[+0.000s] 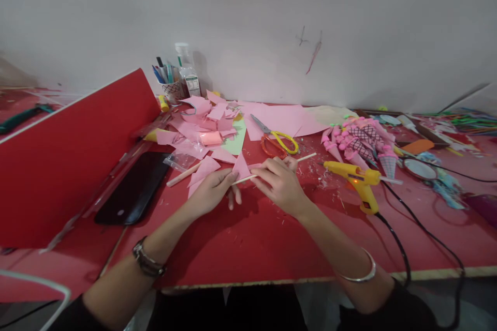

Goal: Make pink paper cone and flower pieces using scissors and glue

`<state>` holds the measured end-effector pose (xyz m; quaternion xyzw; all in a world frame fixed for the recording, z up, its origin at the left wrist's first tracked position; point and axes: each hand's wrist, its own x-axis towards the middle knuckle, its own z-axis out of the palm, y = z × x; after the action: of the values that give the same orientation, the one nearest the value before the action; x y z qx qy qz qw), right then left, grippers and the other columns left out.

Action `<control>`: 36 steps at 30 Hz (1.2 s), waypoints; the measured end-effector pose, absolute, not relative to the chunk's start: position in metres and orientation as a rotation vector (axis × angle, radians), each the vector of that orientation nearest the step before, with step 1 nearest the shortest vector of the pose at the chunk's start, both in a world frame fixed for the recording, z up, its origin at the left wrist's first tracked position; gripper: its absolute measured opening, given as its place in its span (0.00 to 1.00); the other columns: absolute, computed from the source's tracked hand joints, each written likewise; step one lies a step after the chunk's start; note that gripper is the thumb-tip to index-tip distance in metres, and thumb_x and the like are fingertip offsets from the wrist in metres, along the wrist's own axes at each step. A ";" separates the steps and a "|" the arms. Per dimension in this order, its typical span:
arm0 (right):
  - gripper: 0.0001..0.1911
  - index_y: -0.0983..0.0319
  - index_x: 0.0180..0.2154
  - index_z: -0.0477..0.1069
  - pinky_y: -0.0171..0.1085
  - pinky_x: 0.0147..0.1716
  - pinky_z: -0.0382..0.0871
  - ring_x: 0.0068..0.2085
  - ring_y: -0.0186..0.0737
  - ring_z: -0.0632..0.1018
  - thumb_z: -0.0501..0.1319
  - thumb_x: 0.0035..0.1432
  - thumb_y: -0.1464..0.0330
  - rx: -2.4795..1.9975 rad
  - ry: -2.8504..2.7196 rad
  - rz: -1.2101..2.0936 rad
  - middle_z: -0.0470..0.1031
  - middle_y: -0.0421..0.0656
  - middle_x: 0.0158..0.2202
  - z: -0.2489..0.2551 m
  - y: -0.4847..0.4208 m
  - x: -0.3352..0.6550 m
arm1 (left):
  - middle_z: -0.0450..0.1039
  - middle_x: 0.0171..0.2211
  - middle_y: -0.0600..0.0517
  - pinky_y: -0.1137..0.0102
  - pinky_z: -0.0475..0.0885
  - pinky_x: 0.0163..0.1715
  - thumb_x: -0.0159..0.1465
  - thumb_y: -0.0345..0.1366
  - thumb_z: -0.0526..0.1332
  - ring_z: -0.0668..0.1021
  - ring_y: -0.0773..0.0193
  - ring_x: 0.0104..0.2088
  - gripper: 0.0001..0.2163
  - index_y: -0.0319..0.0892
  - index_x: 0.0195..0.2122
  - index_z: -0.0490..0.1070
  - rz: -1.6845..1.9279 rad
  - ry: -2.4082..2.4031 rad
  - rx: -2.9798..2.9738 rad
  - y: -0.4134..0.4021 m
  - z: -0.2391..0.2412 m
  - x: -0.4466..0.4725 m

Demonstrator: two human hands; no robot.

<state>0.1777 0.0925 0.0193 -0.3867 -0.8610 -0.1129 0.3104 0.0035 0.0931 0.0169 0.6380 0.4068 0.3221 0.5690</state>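
My left hand pinches a small pink paper triangle between thumb and fingers. A thin pale stick runs across both hands, its far end poking out to the right. My right hand is closed around this stick, its fingertips at the right edge of the paper. Just behind the hands lie scissors with one yellow and one red-orange handle loop. More pink paper pieces and a second pale stick rest left of my left hand.
To the right sit a yellow glue gun with a black cord and a pile of small pink cones. A phone and a raised red board are on the left. Paper scraps, a pen cup and a bottle stand behind.
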 end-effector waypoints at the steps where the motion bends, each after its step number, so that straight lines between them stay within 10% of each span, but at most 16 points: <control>1: 0.14 0.60 0.32 0.72 0.38 0.35 0.46 0.29 0.33 0.67 0.49 0.60 0.64 -1.021 -2.258 -0.305 0.72 0.38 0.27 0.019 0.093 0.178 | 0.69 0.15 0.57 0.78 0.62 0.15 0.61 0.37 0.45 0.69 0.73 0.11 0.12 0.41 0.22 0.58 0.760 0.972 1.505 0.093 0.016 0.004; 36: 0.09 0.63 0.26 0.68 0.38 0.39 0.45 0.33 0.35 0.71 0.58 0.54 0.64 -1.156 -2.377 0.216 0.74 0.39 0.29 0.015 0.092 0.173 | 0.54 0.14 0.60 0.76 0.56 0.17 0.62 0.42 0.41 0.59 0.72 0.15 0.15 0.43 0.21 0.54 0.460 0.911 1.929 0.093 0.013 -0.003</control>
<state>0.1735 0.0919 0.0150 -0.4229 -0.8695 0.0792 0.2425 -0.0028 0.0927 0.0135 0.7842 0.3702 0.1870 0.4615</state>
